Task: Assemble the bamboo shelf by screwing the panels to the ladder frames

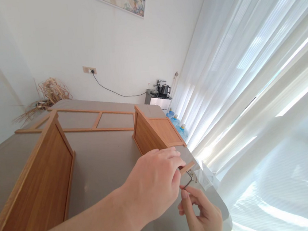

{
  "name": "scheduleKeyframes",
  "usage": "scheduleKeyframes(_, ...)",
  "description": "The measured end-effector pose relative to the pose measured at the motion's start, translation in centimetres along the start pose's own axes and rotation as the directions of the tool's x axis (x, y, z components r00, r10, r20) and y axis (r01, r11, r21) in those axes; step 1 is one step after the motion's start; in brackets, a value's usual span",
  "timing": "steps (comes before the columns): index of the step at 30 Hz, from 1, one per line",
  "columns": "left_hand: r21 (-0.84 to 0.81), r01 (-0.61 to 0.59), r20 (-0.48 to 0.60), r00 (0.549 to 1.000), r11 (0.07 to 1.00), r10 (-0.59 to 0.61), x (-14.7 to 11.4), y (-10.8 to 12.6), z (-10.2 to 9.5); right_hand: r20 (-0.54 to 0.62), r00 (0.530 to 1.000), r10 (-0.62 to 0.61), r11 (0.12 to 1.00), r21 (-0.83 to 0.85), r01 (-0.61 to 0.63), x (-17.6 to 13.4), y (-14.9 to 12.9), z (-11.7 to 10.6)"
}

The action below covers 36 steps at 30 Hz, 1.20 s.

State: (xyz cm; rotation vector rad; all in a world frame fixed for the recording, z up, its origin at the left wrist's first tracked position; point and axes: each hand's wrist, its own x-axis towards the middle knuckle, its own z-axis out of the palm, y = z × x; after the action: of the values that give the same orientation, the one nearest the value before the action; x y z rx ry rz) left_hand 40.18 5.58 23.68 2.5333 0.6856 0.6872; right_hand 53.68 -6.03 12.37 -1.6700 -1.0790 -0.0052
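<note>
Left hand (157, 183): wrapped over the near end of the upright right panel (150, 132); the fingertips are partly hidden.
Right hand (201, 211): thumb and fingers pinched on the hex key (188, 184), just beside the left hand.
Hex key: right of the panel's near end, bent end by a wood strip (188, 167); can't tell if it's seated.
Key handling: likely light, stiff, a bit slick; best held at the end of the long arm for leverage.
Right panel: on edge on the table (101, 165); looks stiff, moderately light, could tip. Grip the frame edge, not the thin middle.
Screws (191, 173): small loose pile just beyond the key, easily knocked; clear bag (205, 179) to their right.
Left panel (40, 190): upright, well apart from both hands.
Far side: ladder-like frame (97, 120), flat on table.
</note>
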Motion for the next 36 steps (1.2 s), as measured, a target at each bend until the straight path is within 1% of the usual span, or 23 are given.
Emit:
scheduleKeyframes(5, 0.007, -0.022, -0.031, 0.999, 1.000, 0.022, 0.09, -0.05, 0.09, 0.014, 1.000, -0.017, 1.000, -0.004, 0.017, -0.01, -0.10, -0.14)
scheduleKeyframes(10, 0.013, -0.042, -0.064, 0.997, 0.999, 0.042, 0.01, -0.12, 0.27, 0.032, 0.999, -0.009, 1.000, 0.013, 0.009, -0.12, -0.16, -0.20)
scheduleKeyframes(18, 0.014, -0.039, -0.058, 0.997, 0.999, 0.040, -0.06, -0.01, 0.07, 0.031, 1.000, 0.005, 0.999, 0.040, -0.006, -0.32, -0.24, 0.04)
scheduleKeyframes(24, 0.025, -0.044, -0.049, 0.998, 0.999, 0.045, -0.08, -0.06, 0.03, 0.036, 0.999, -0.010, 0.998, 0.066, 0.008, -0.30, -0.57, 0.17)
scheduleKeyframes(28, 0.024, -0.039, -0.046, 0.998, 0.999, 0.040, -0.08, -0.07, 0.08, 0.035, 0.999, -0.021, 0.998, 0.059, 0.019, -0.26, -0.64, 0.23)
scheduleKeyframes(36, 0.008, -0.032, -0.046, 0.998, 0.999, 0.033, 0.05, -0.05, 0.13, 0.030, 1.000, -0.002, 0.998, 0.056, 0.000, 0.04, -0.23, 0.17)
